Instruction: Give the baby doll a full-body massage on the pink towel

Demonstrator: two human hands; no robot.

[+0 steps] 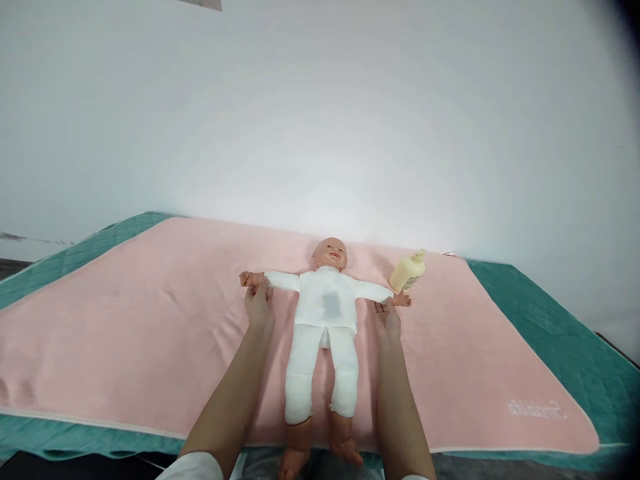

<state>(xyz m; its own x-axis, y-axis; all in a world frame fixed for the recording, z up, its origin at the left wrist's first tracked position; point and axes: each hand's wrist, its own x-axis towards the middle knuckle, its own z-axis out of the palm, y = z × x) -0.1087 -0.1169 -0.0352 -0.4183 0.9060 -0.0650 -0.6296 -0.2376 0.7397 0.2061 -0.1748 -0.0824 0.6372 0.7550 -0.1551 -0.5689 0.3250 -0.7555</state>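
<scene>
A baby doll [326, 297] in a white cloth body lies on its back on the pink blanket [165, 333], arms stretched out sideways and feet toward me. My left hand [259, 303] is closed around the doll's wrist on the left of the view, fingers curled at the sleeve end. On the other side, my right hand [387, 317] is beneath the other forearm near the wrist, its fingers bent against the sleeve. A grey patch marks the doll's chest. Just beyond its right-side hand is a pale yellow pump bottle [407, 271].
The pink blanket lies over a green quilted cover [550, 327] that shows along the edges. Behind it rises a white wall [320, 120]. The blanket's front edge runs near my forearms.
</scene>
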